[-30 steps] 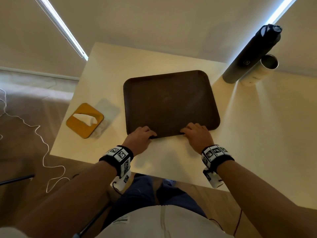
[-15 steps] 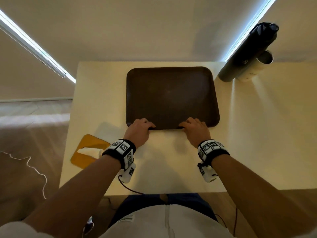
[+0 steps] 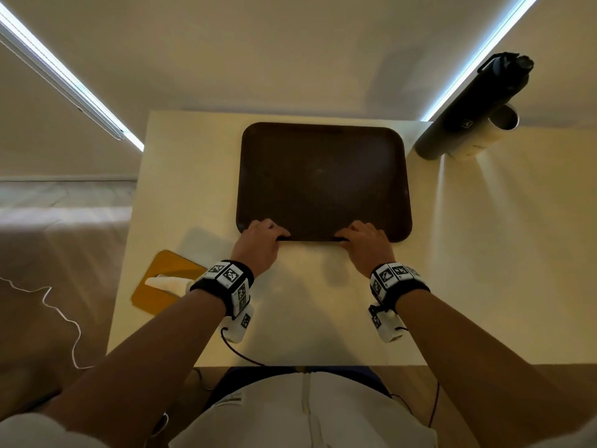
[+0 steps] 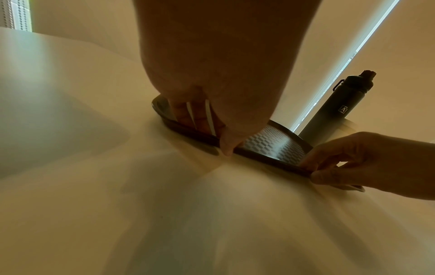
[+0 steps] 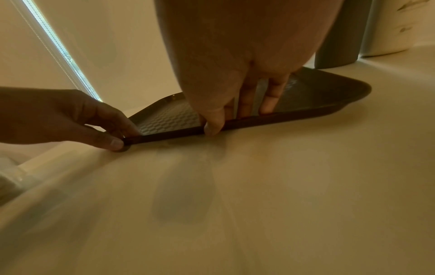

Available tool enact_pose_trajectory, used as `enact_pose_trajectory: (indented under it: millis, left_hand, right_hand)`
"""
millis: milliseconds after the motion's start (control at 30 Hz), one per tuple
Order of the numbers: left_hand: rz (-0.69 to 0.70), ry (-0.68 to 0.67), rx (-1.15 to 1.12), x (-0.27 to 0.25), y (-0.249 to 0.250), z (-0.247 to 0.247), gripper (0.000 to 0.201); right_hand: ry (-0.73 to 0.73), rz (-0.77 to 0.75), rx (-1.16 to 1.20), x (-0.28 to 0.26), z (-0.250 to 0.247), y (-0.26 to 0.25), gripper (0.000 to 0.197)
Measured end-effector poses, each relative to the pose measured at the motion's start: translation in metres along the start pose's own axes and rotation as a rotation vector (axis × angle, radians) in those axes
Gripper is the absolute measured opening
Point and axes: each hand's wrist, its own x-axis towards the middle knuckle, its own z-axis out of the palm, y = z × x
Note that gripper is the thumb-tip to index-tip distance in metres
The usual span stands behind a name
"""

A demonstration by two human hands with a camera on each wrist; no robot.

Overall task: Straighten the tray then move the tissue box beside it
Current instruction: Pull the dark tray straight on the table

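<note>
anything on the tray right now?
Only fingers: the left hand and right hand pinch the near rim of the tray, fingers inside, thumbs outside. The strip under the fingers is hidden.

Brown tray flat; yellow tissue box left

Left of the tray I have bare table; right of it, a bottle and cup block me.

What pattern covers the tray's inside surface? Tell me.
A fine woven-looking check on the dark brown tray, clearest in the right wrist view.
</note>
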Motion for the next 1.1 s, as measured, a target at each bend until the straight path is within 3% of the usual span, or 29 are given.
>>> enact_pose_trajectory:
  millis: [800,1100]
  left_hand:
    - [0.005,-0.011,-0.02,-0.008,0.002,0.001,0.034]
    - [-0.026,-0.02,-0.047,-0.016,0.014,-0.005,0.042]
  right_hand:
    - [-0.003,0.026,-0.017,-0.005,0.0,-0.003,0.026]
    - [-0.119,-0.007,-0.014,-0.001,-0.011,-0.009,0.032]
